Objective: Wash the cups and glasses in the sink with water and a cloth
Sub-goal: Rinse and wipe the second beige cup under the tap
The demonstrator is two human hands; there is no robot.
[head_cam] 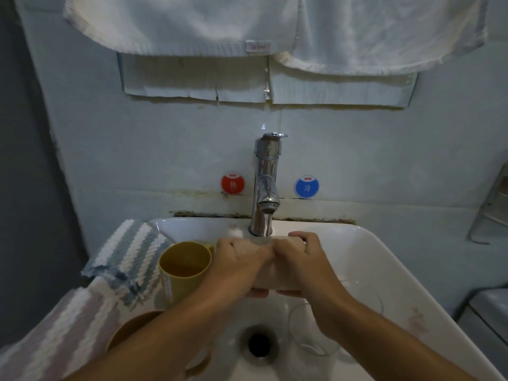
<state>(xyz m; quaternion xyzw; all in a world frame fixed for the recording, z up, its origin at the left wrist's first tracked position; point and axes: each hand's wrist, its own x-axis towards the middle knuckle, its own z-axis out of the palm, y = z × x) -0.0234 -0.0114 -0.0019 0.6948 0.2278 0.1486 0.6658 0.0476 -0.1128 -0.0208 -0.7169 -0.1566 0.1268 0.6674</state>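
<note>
Both my hands grip a pale beige cup (275,281) side by side under the chrome tap (265,185), over the white sink (384,270). My left hand (242,265) wraps its left part, my right hand (299,262) its right part. Water runs from the spout onto the cup. A yellow cup (184,268) stands upright at the sink's left. A brown cup (129,331) lies partly under my left forearm. A clear glass (313,334) stands in the basin right of the drain (259,344), and a second one (365,295) is faintly visible behind it.
Striped cloths hang over the sink's left rim: a blue-and-white one (129,251) and a pink-and-white one (63,331). White towels (247,26) hang above. Red (232,183) and blue (306,186) stickers flank the tap. A wire rack (492,204) is at the right.
</note>
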